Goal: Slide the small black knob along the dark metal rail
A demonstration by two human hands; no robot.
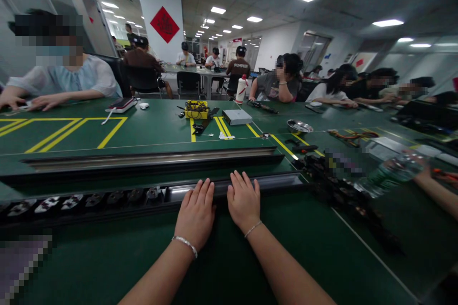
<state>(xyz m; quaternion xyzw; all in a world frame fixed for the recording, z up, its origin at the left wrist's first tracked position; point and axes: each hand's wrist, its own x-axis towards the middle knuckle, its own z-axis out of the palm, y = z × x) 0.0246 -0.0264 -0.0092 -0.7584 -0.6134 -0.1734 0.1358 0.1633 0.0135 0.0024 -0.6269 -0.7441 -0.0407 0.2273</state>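
Both my hands lie palm down on the near long black channel (pixel 279 182), fingers pointing away from me. My left hand (pixel 196 212) has its fingers stretched out over the channel's edge and holds nothing. A short gap to its right, my right hand (pixel 245 200) rests flat in the same way, fingers extended. Left of my hands, a row of several dark socket-like modules (pixel 95 199) sits inside the channel. Behind it and parallel lies a second long channel (pixel 150 161), dark with a pale inner strip. What is under my palms is hidden.
A pile of black parts (pixel 343 193) lies to the right. Beyond it a person's hand (pixel 424 167) holds a plastic bottle (pixel 390 174). Farther back are a metal bowl (pixel 299 127), a grey box (pixel 236 116) and a yellow container with cables (pixel 196 109). Several people sit around the green table (pixel 161 271).
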